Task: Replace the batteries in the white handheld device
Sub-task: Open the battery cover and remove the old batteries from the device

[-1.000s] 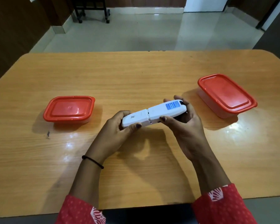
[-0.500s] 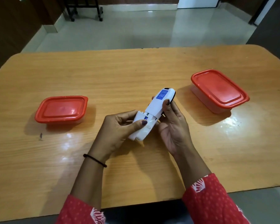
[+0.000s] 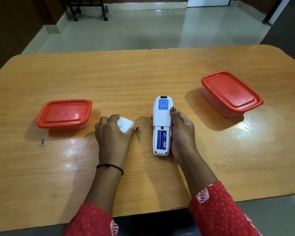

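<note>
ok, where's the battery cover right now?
In the head view the battery cover sits left of centre, gripped in the left hand, between the left red-lidded container and the white handheld device.

Shiny smooth wooden table (image 3: 160,79), smooth white plastic device (image 3: 161,116), glossy blue batteries (image 3: 161,139), white plastic cover (image 3: 125,126), two boxes with shiny red plastic lids (image 3: 64,113) (image 3: 228,91), red dotted cloth sleeves (image 3: 218,210)

My left hand (image 3: 114,133) sits palm down on the surface (image 3: 160,74), fingers curled over the white cover (image 3: 125,126). My right hand (image 3: 181,133) grips the white device (image 3: 162,116) from its right side, thumb (image 3: 173,111) along the edge. Both forearms reach forward.
</note>
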Demonstrator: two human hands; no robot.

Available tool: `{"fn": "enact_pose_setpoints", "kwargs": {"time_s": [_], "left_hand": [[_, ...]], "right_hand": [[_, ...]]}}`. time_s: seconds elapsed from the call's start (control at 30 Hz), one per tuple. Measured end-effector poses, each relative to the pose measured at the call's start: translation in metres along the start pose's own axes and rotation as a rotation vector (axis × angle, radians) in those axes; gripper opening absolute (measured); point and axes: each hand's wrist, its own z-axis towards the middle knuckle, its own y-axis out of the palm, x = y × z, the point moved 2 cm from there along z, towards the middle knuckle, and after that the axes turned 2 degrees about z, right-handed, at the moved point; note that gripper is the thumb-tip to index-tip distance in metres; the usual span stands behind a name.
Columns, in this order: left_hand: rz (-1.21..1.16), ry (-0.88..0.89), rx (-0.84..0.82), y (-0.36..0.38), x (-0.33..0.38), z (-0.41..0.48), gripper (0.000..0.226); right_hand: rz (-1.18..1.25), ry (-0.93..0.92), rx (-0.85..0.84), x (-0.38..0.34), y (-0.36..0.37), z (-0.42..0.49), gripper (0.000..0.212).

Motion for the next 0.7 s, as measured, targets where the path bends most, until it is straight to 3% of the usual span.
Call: {"fn": "enact_pose_setpoints", "kwargs": {"time_s": [0.27,0.37,0.43,0.57,0.7], "left_hand": [[0.158,-0.050,0.061,0.003,0.001,-0.003,0.069],[-0.055,0.155,0.127,-0.004,0.015,-0.007,0.046],[-0.355,0.186,-0.009,-0.003,0.025,-0.010,0.033],[-0.760,-0.125,-0.556,0.015,0.031,-0.020,0.028],[-1.059,-0.288,-0.675,0.017,0.031,-0.023,0.025]], "right_hand": [[-0.014,-0.005,0.014,0.001,-0.001,0.005,0.032],[-0.006,-0.001,0.004,-0.001,0.000,0.008,0.021],[0.018,0.019,-0.002,-0.002,0.001,0.008,0.014],[0.074,0.040,-0.078,-0.005,0.006,0.004,0.020],[-0.118,-0.034,-0.158,-0.007,0.008,0.002,0.028]]}}
